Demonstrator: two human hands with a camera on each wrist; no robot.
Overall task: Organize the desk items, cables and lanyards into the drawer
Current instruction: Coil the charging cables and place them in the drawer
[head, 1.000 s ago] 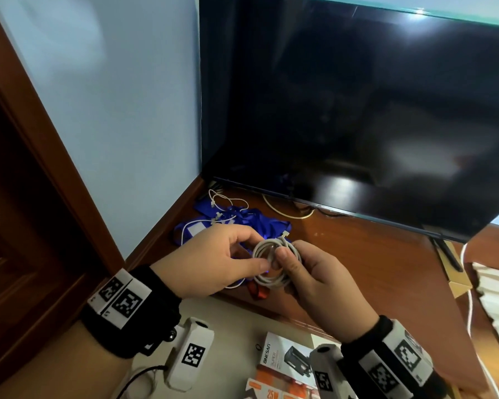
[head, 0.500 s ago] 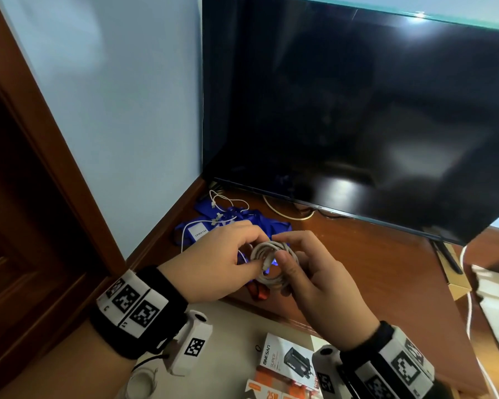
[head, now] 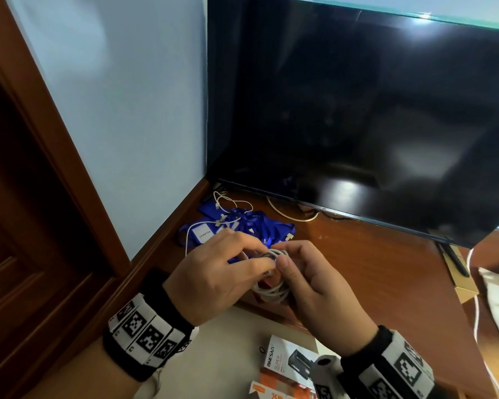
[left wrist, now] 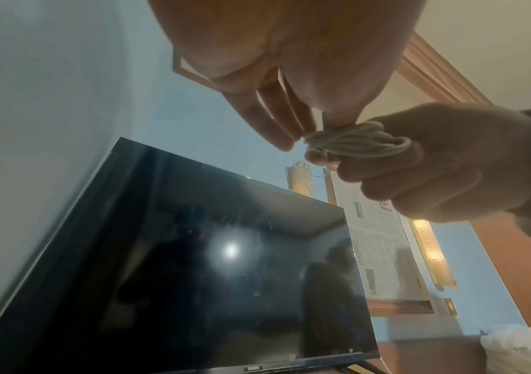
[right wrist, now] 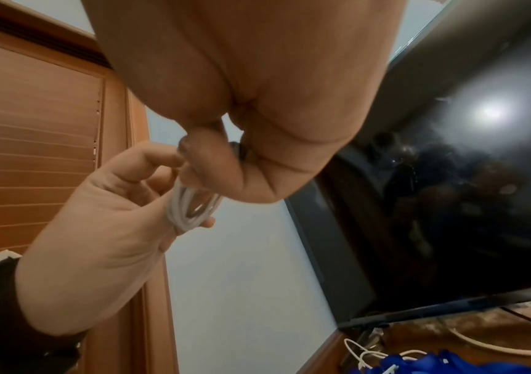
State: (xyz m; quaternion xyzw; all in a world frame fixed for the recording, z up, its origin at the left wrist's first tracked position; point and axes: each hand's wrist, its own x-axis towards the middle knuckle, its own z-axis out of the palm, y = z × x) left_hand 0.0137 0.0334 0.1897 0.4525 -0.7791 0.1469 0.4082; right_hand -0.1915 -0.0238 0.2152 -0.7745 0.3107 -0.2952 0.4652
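A coiled white cable point(head: 272, 292) is held between both hands above the front edge of the wooden desk point(head: 372, 272). My left hand point(head: 222, 272) pinches the coil's top, seen from below as the white cable point(left wrist: 353, 140). My right hand point(head: 314, 286) curls its fingers round the same coil, which shows as the white cable point(right wrist: 190, 207). Behind the hands a heap of blue lanyards point(head: 242, 223) lies on the desk with a thin white cable point(head: 231, 203) over it. Below the hands the open drawer point(head: 231, 349) holds boxes.
A large dark television point(head: 357, 110) stands at the back of the desk, close behind the hands. A white boxed charger point(head: 288, 361) and an orange box point(head: 277, 390) lie in the drawer. A wooden door frame point(head: 55, 168) rises at left. A beige cable point(head: 291, 214) runs under the screen.
Both hands have stayed over the desk's front edge. The fingers have closed in over the coil's top, and the coil now hangs lower between the palms.
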